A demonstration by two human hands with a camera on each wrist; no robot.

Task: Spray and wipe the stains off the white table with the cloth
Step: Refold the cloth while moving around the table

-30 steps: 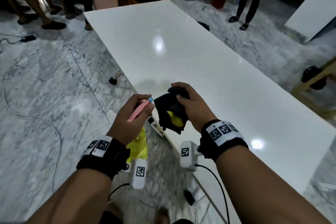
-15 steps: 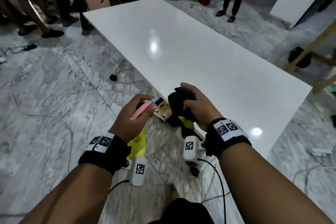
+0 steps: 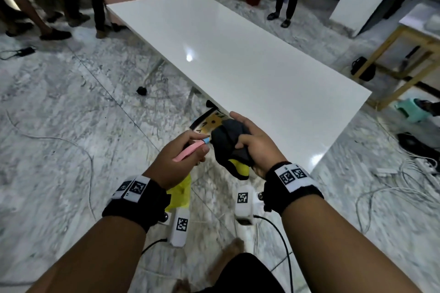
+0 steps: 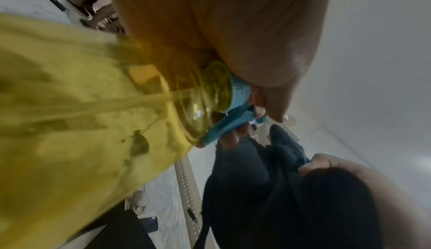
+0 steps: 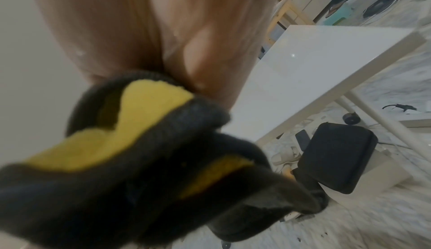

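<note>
A yellow spray bottle [image 3: 179,191] with a pink trigger is gripped in the left hand [image 3: 176,157]. A bunched black-and-yellow cloth [image 3: 229,147] is clenched in the right hand [image 3: 257,147]. Both are held just off the white worktop [image 3: 250,59] near its corner, above the marble floor [image 3: 59,114]; the worktop surface lies bare.

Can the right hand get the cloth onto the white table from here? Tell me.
Probably yes. The right hand already grips the cloth just off the white table near its edge, and nothing stands between them.
</note>
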